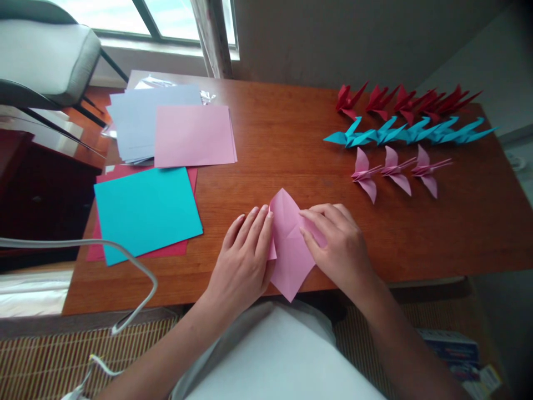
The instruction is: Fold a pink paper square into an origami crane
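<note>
A pink sheet of origami paper (287, 250), partly folded, lies near the table's front edge with one point toward me and one away. Creases cross its upper half. My left hand (245, 255) lies flat over its left side, fingers stretched out and side by side, covering part of a folded flap. At the right edge, my right hand (339, 239) pinches a folded part of the paper between thumb and fingers. The palm side of both hands is hidden.
Red paper cranes (380, 102), blue cranes (387, 132) and three pink cranes (397, 171) stand in rows at the right. Pink sheets (194, 136), grey-blue sheets (135, 125), a turquoise sheet (147, 214) and red sheets (95, 253) lie left. A white cable (145, 272) curves over the table's left front.
</note>
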Available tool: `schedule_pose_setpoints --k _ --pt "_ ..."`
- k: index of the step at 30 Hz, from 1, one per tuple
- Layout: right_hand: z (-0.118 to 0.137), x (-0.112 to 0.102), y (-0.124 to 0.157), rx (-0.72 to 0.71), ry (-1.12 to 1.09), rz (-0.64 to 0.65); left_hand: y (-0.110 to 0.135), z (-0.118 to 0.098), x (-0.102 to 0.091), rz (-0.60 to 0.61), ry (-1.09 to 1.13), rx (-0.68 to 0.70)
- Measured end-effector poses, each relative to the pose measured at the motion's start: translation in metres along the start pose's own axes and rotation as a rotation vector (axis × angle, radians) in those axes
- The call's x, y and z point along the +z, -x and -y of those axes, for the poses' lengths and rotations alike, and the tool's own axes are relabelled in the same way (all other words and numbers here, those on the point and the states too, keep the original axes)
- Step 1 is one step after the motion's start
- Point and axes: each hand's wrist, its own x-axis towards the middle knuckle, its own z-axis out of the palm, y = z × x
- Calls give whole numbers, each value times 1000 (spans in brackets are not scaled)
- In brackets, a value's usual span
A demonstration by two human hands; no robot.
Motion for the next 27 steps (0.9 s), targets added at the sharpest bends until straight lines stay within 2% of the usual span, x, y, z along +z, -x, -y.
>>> schedule_pose_setpoints --k 4,7,10,14,23,27 --pt "0 1 -1 23 183 -20 0 0 -1 8 21 9" --pt "5 4 -3 -17 274 -22 1 0 -1 8 23 18" --pt "13 9 -7 -73 268 90 0 0 -1 -6 24 34" --pt "17 18 -13 -50 274 216 -2 2 -3 -9 34 77" --pt "16 21 -21 -27 248 256 -3 -1 -4 -20 -41 115" --pt "17 23 -21 -19 259 265 -3 -5 -5 12 -47 109"
